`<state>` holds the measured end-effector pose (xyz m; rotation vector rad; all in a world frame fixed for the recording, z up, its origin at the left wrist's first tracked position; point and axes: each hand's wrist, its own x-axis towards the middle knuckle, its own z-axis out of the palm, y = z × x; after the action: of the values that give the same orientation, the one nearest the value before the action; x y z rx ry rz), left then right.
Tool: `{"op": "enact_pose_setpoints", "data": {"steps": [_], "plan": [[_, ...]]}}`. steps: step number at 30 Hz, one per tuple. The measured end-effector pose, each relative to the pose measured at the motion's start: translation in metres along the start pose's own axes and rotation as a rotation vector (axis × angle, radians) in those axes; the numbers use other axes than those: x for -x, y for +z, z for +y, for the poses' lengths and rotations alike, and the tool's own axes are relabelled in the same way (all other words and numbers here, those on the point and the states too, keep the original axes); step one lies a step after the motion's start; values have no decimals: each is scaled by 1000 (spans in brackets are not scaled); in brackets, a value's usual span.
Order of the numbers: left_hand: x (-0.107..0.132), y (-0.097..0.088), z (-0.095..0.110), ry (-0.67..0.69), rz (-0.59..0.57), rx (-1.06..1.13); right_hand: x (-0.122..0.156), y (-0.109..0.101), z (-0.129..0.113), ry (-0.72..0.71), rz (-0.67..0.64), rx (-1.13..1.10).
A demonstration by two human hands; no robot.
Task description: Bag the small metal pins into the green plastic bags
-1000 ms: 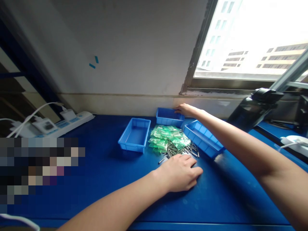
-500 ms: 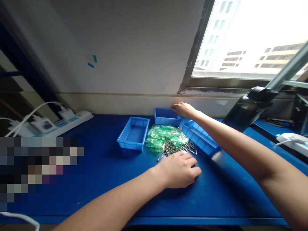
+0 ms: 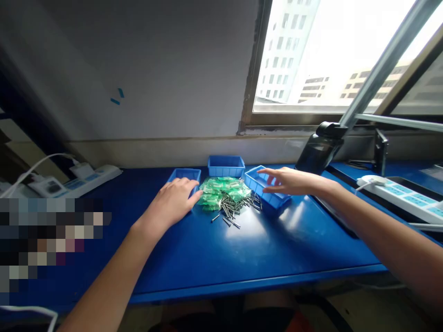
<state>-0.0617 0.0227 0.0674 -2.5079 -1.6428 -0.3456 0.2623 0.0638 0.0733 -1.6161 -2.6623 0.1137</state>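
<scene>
My left hand [image 3: 173, 200] is over the left blue plastic bin [image 3: 195, 174], covering most of it, with thumb and fingers apart and nothing seen in them. Above the right blue bin [image 3: 268, 196] is my right hand [image 3: 285, 180], its fingers spread and no object between them; whether it touches the rim I cannot tell. Between the bins lies a pile of green-tinted clear plastic packets [image 3: 221, 189]. Loose metal screws or bolts [image 3: 231, 205] are heaped against the packets, a few lying separately in front.
A third blue bin [image 3: 226, 168] stands at the back by the wall. A dark bottle-like object [image 3: 316, 150] leans at the right, near a metal pole [image 3: 380, 60]. White power strips [image 3: 411, 196] lie at both sides. The table's front edge [image 3: 259, 287] is near me.
My left hand has moved from in front of the screws to the left bin. My right hand has left the back bin for the right bin. The view has turned slightly right.
</scene>
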Motion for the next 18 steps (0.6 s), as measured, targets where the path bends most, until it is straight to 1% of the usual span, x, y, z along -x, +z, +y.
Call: {"op": "enact_pose_setpoints", "data": {"steps": [1,2,4,7,9,11,15,18], "plan": [[5,4,-2,-11,-47,3,10,6,-1,21,-4,7],[10,8,-3,-23,-72,12,18,12,-2,58,24,38],[15,17,-1,-21,-110,26,25,24,-6,114,88,112],[14,26,5,-38,-76,-13,21,35,-16,204,178,165],[11,30,9,-74,-70,-41,13,39,-22,275,206,133],[8,33,13,-66,-58,-56,5,42,-28,328,206,105],[7,39,22,-60,-20,-76,-6,43,-40,357,197,84],[8,42,29,-61,29,-83,-8,45,-49,355,230,64]]}}
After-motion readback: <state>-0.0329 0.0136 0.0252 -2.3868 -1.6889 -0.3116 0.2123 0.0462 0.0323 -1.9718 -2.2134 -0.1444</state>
